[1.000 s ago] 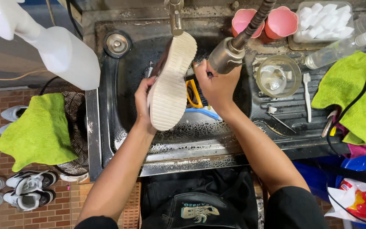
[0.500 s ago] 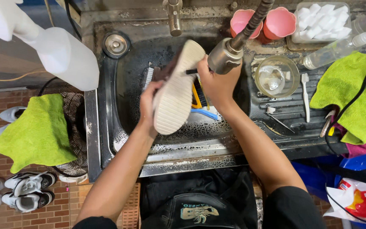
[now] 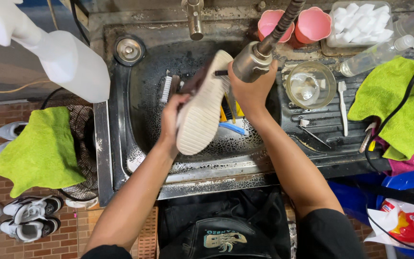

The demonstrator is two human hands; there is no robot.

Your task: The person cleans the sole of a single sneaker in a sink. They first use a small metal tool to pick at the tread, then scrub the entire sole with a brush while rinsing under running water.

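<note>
Sink [image 3: 120, 158], dark steel and wet, lies under both of my hands; I log it as the largest item. Its drain [image 3: 129, 49] sits up and to the left of my left hand, and the tap [image 3: 195, 19] stands above the two hands, at the far rim.

Spray bottle [image 3: 68, 62], white, hangs well to the upper left of my left hand. Green cloth [image 3: 41, 148] is draped over a dark mesh basket [image 3: 85, 144], left of my left forearm and outside the sink. A second green cloth [image 3: 394, 103] lies well to the right of my right hand on the draining board.

Shoe [image 3: 202, 108], pale ribbed sole turned up toward me, tilted with one end up near the nozzle. My left hand [image 3: 173, 117] has its grip clamped on the shoe's left side, holding it above the basin. It sits between the two hands.

Spray nozzle [image 3: 252, 62], metal, on a flexible hose running up and right. My right hand [image 3: 250, 91] has its grip closed around the nozzle, whose head is just at the shoe's upper end.

Sponge tray [image 3: 360, 24], white blocks, up and right of my right hand. Two pink cups [image 3: 312, 24] beside it. Glass bowl [image 3: 310, 86] just right of my right hand. Scrub brush [image 3: 167, 88] in the basin, just above my left hand. Toothbrush [image 3: 343, 108], white, right of the bowl.
</note>
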